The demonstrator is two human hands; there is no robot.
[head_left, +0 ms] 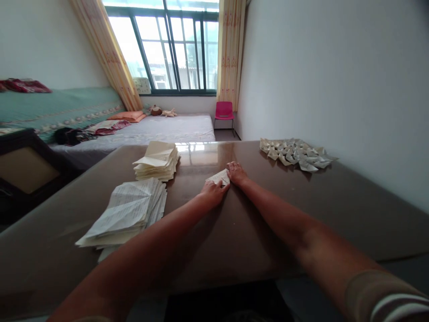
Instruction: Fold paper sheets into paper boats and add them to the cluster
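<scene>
A small folded paper (218, 178) lies on the brown table at mid-width. My left hand (215, 191) presses on its near edge, thumb and fingers closed on the paper. At its right corner, my right hand (236, 173) holds the paper with bent fingers; some of the fingertips are hard to make out. Left of my hands stand two stacks of paper: a creased, printed white stack (125, 205) nearer to me and a cream stack (157, 156) behind it. Toward the far right sits a cluster of folded paper pieces (295, 153).
The glossy brown table (208, 241) reaches close to the white wall on the right. Beyond it are a bed (181, 127) with clothes and soft toys, a pink chair (224, 111) and a window (174, 49). A dark wooden piece of furniture (30, 165) stands at left.
</scene>
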